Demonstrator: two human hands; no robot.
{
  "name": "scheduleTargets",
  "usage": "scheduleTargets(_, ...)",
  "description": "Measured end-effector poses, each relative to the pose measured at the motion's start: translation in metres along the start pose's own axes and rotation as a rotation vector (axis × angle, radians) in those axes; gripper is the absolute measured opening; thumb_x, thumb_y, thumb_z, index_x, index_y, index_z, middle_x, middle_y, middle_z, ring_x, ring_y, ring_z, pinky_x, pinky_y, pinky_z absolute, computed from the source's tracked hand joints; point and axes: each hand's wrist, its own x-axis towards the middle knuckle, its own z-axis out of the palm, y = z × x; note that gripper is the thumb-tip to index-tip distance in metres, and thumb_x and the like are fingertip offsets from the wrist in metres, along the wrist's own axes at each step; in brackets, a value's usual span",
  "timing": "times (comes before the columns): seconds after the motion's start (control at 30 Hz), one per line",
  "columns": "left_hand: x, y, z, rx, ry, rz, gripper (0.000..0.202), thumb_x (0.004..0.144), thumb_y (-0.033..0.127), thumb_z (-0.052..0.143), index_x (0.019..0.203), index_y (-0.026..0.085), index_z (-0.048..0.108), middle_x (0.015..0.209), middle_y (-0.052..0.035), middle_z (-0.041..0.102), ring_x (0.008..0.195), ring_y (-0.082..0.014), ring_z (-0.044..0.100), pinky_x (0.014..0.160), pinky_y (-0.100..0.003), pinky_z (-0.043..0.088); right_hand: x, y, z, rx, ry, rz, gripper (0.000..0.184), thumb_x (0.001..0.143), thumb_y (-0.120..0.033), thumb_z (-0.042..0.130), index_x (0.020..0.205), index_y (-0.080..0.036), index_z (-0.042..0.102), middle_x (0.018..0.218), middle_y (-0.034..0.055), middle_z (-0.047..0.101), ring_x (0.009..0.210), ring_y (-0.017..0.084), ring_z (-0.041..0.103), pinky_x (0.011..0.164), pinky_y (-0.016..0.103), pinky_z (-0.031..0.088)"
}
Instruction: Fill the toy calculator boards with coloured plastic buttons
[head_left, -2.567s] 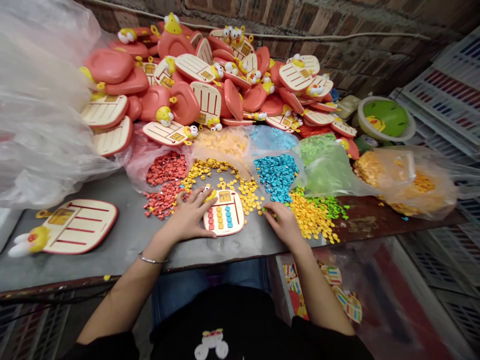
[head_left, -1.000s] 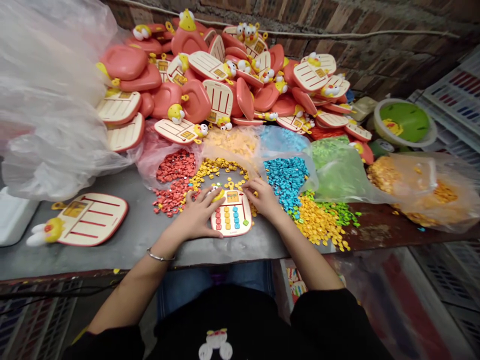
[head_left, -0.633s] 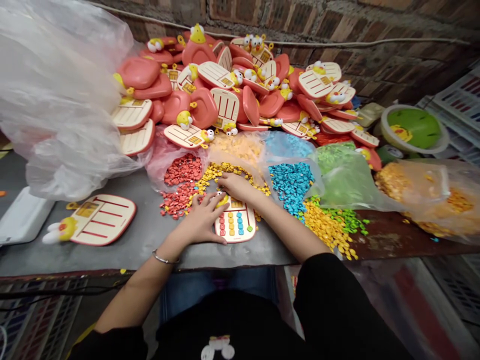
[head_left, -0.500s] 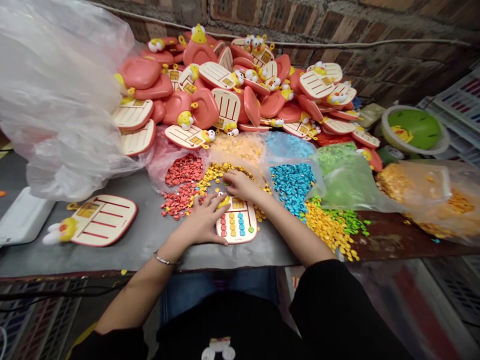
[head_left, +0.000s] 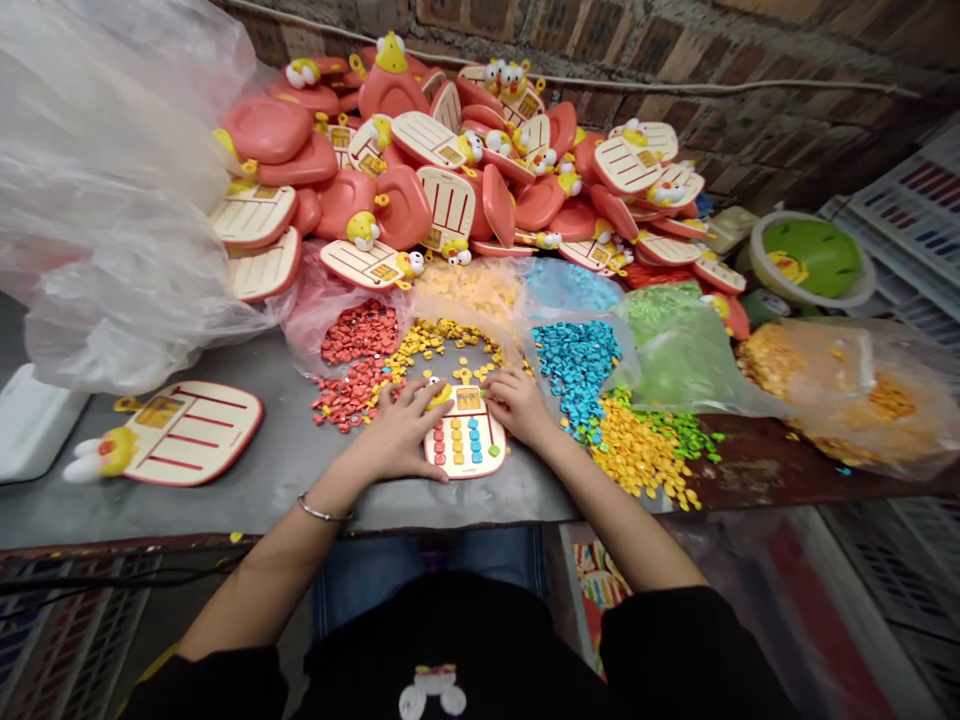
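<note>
A cream toy board (head_left: 491,436) with a yellow animal head lies flat in front of me. Red, yellow and blue pieces fill three of its slots in rows, and one green piece (head_left: 494,451) sits in the fourth. My left hand (head_left: 401,432) holds the board's left side, thumb at the lower edge and fingers over the yellow head (head_left: 437,397). At the upper right edge, my right hand (head_left: 521,405) has its fingers pinched together; whatever they hold is hidden. Just beyond the board are loose yellow pieces (head_left: 427,343).
Red pieces (head_left: 352,390), blue pieces (head_left: 576,362), green pieces (head_left: 694,437) and yellow-orange pieces (head_left: 637,455) lie in heaps, partly in plastic bags. Another board (head_left: 199,432) with empty slots rests at left. Many boards (head_left: 442,205) are piled against the brick wall.
My right hand has come back from the yellow pieces to the board's upper right edge. My left hand stays on the board. The view has shifted slightly.
</note>
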Motion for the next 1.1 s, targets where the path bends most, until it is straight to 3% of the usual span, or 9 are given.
scheduleTargets(0.13, 0.0, -0.001, 0.002, 0.006, 0.013, 0.008, 0.102, 0.061, 0.078, 0.066, 0.145, 0.025, 0.042, 0.158, -0.0155, 0.027, 0.138, -0.0427, 0.025, 0.107, -0.061, 0.012, -0.008, -0.018, -0.009, -0.048, -0.003, 0.033, 0.014, 0.086, -0.016, 0.058, 0.074, -0.02, 0.064, 0.101, 0.0093, 0.066, 0.102, 0.025, 0.054, 0.091, 0.045, 0.045)
scheduleTargets(0.27, -0.001, -0.002, 0.003, -0.004, 0.022, 0.005, 0.103, 0.06, 0.078, 0.067, 0.146, 0.027, 0.041, 0.158, -0.0145, 0.028, 0.138, -0.0431, 0.025, 0.108, -0.061, 0.012, -0.038, -0.038, -0.037, 0.138, -0.047, 0.103, 0.009, 0.087, -0.022, 0.06, 0.081, -0.022, 0.067, 0.1, 0.0069, 0.063, 0.099, 0.022, 0.058, 0.089, 0.04, 0.048)
scheduleTargets(0.33, 0.0, -0.002, 0.003, -0.002, 0.019, 0.002, 0.104, 0.06, 0.079, 0.067, 0.146, 0.027, 0.041, 0.157, -0.0146, 0.028, 0.138, -0.0433, 0.025, 0.108, -0.061, 0.011, -0.061, -0.038, -0.054, 0.18, 0.064, 0.198, 0.011, 0.09, -0.024, 0.057, 0.088, -0.023, 0.068, 0.097, 0.0059, 0.064, 0.095, 0.021, 0.061, 0.086, 0.039, 0.049)
scheduleTargets(0.43, 0.0, -0.002, 0.003, 0.0, 0.019, 0.002, 0.104, 0.06, 0.079, 0.067, 0.146, 0.027, 0.042, 0.157, -0.0146, 0.029, 0.138, -0.0434, 0.025, 0.108, -0.061, 0.011, -0.098, -0.028, -0.074, 0.057, 0.251, 0.355, 0.014, 0.091, -0.026, 0.054, 0.089, -0.023, 0.068, 0.092, 0.0064, 0.064, 0.093, 0.023, 0.062, 0.085, 0.04, 0.049)
scheduleTargets(0.53, 0.0, -0.002, 0.002, -0.001, 0.011, 0.003, 0.104, 0.06, 0.08, 0.065, 0.146, 0.026, 0.042, 0.157, -0.0151, 0.028, 0.139, -0.0434, 0.025, 0.108, -0.061, 0.011, -0.129, -0.018, -0.077, -0.078, 0.203, 0.429, 0.013, 0.089, -0.026, 0.056, 0.093, -0.024, 0.068, 0.094, 0.0074, 0.064, 0.091, 0.024, 0.062, 0.083, 0.041, 0.05)
scheduleTargets(0.63, -0.001, -0.001, 0.0, -0.003, 0.006, 0.006, 0.104, 0.062, 0.081, 0.064, 0.147, 0.026, 0.039, 0.158, -0.0152, 0.027, 0.14, -0.043, 0.023, 0.108, -0.062, 0.008, -0.145, -0.013, -0.064, -0.172, 0.108, 0.418, 0.016, 0.089, -0.025, 0.055, 0.099, -0.023, 0.069, 0.095, 0.0089, 0.063, 0.091, 0.026, 0.06, 0.081, 0.042, 0.05)
scheduleTargets(0.83, 0.006, 0.014, 0.0, 0.025, 0.039, 0.06, 0.111, 0.058, 0.089, 0.057, 0.145, 0.021, 0.041, 0.161, -0.0178, 0.013, 0.145, -0.0432, 0.01, 0.109, -0.062, 0.001, -0.137, -0.014, -0.043, -0.276, 0.155, 0.405, 0.026, 0.093, -0.018, 0.044, 0.096, -0.023, 0.069, 0.092, 0.0101, 0.062, 0.088, 0.026, 0.058, 0.078, 0.043, 0.05)
scheduleTargets(1.0, 0.019, 0.033, 0.009, -0.009, 0.037, 0.169, 0.1, 0.067, 0.085, 0.053, 0.14, 0.016, 0.045, 0.16, -0.0184, 0.019, 0.144, -0.0416, 0.017, 0.112, -0.06, -0.002, -0.107, -0.025, -0.044, -0.051, 0.299, 0.362, 0.026, 0.093, -0.019, 0.045, 0.109, -0.024, 0.065, 0.1, 0.0089, 0.062, 0.094, 0.023, 0.061, 0.081, 0.038, 0.053)
scheduleTargets(1.1, 0.021, 0.038, 0.012, -0.055, 0.024, 0.244, 0.087, 0.072, 0.076, 0.058, 0.136, 0.018, 0.049, 0.155, -0.0172, 0.033, 0.142, -0.0378, 0.026, 0.114, -0.057, -0.003, -0.076, -0.03, -0.042, 0.116, 0.34, 0.327, 0.02, 0.092, -0.022, 0.05, 0.102, -0.023, 0.067, 0.099, 0.0079, 0.064, 0.093, 0.021, 0.063, 0.076, 0.035, 0.055)
